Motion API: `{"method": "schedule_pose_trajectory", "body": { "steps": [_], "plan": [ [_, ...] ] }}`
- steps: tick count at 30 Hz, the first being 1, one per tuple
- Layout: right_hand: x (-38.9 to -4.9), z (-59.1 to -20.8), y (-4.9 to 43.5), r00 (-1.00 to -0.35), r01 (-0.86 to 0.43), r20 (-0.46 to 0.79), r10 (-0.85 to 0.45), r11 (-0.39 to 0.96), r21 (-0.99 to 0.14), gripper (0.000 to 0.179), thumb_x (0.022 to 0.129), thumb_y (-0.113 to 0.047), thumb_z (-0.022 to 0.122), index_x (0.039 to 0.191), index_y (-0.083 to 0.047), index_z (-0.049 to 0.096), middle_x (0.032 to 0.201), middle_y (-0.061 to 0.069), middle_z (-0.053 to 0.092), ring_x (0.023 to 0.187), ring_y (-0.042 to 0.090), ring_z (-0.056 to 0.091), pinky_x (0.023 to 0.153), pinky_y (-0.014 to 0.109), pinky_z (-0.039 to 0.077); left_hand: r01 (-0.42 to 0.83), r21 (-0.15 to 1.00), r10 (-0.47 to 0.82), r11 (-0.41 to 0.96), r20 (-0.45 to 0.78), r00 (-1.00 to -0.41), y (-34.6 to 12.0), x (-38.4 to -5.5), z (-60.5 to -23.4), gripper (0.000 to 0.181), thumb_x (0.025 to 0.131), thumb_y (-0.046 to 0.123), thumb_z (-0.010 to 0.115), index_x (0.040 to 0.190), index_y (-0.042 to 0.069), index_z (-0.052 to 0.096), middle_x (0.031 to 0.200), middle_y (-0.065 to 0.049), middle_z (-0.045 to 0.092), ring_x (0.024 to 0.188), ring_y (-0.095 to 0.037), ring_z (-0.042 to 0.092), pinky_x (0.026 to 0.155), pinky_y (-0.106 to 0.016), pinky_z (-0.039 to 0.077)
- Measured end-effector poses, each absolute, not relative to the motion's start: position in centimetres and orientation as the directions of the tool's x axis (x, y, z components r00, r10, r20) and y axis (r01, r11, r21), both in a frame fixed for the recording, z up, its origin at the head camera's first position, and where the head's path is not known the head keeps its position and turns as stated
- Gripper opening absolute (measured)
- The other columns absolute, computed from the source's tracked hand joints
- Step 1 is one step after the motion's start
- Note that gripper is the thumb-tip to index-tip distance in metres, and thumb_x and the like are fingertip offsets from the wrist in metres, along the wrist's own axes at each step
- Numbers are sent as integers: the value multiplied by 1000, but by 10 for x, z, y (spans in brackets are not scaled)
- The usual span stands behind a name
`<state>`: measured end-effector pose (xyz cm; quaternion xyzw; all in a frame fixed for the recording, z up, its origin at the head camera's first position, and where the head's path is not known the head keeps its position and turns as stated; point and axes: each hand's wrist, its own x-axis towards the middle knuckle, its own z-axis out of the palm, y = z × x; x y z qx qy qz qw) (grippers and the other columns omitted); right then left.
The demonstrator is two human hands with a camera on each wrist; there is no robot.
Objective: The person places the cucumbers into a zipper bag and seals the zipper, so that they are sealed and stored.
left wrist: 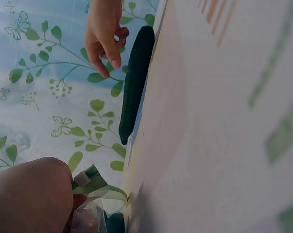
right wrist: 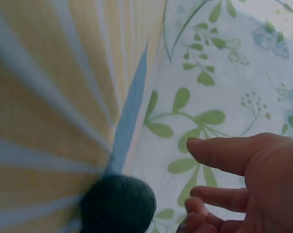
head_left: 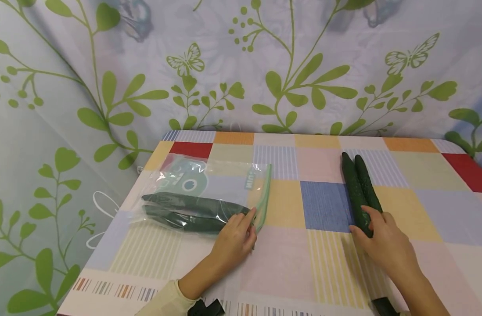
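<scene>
A clear zip bag with a green zip strip and a printed cartoon lies on the left of the table. Inside it, two cucumbers lie side by side. My left hand pinches the bag's edge by the zip strip; in the left wrist view the bag's green strip shows beside the fingers. Two more cucumbers lie together on the right, pointing away from me. Over their near ends is my right hand, thumb and fingers apart. Both wrist views show it separated from the cucumber.
The table wears a patchwork cloth of coloured squares. Behind and to the left hangs a curtain with green leaves and butterflies. A thin white cord loops beside the table's left edge.
</scene>
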<state>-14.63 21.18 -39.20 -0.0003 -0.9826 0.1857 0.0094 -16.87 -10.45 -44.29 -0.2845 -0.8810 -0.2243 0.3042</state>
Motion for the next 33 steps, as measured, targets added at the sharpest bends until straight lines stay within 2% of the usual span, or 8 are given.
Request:
{"method": "schedule_pose_trajectory", "body": {
  "steps": [5,9,15,17,20,24,30,33],
  "plan": [
    [-149,-392,220,-996,79,-65,62,949,-304,74,88,-36,54,134,14,24,112,42,31,54,31,50,44,37,38,637,227,364,736,660,-657,-105,-168,-442,42,75,6,60,116,-1,59,73,2,51,67,-11,43,60,-21,38],
    [-152,-396,221,-993,77,-102,53,965,-250,80,86,-38,57,127,24,25,110,47,30,65,45,54,49,45,43,642,223,365,734,668,-649,-104,-169,-443,42,75,7,61,116,-1,59,73,1,51,67,-11,44,60,-21,39],
    [-153,-398,223,-972,119,-226,64,964,-239,99,83,-60,47,123,28,24,108,48,25,51,26,48,43,35,39,638,225,365,736,662,-655,-103,-169,-442,42,75,6,61,116,-1,59,73,1,51,68,-12,45,61,-21,39],
    [-153,-399,224,-966,138,-245,77,961,-241,104,80,-64,48,123,27,22,108,47,24,51,26,47,43,35,38,636,227,364,738,660,-658,-104,-169,-442,42,75,6,61,116,0,59,73,1,51,68,-11,45,60,-21,39],
    [-154,-401,224,-968,152,-235,93,957,-247,101,79,-58,56,126,24,19,108,45,26,53,28,49,42,36,38,632,227,362,741,658,-660,-104,-168,-441,41,75,6,61,116,0,59,73,1,51,68,-11,44,60,-21,39],
    [-157,-404,223,-974,134,-213,79,957,-257,86,81,-39,61,128,21,20,113,46,29,62,40,55,47,42,41,631,231,359,741,657,-662,-104,-168,-441,42,75,6,61,116,0,59,72,2,50,68,-11,44,60,-21,39],
    [-156,-404,224,-987,77,-154,33,953,-292,73,85,-29,54,125,25,27,115,48,36,89,59,49,62,55,44,626,235,352,744,658,-666,-104,-169,-444,42,75,7,62,116,0,60,72,2,50,67,-10,42,59,-20,38],
    [-154,-403,228,-994,63,-107,30,946,-319,67,87,-26,50,126,25,28,114,48,36,90,61,46,65,59,43,627,237,351,742,659,-665,-104,-168,-444,42,75,6,61,116,0,60,72,2,50,66,-10,42,59,-20,38]
  ]
}}
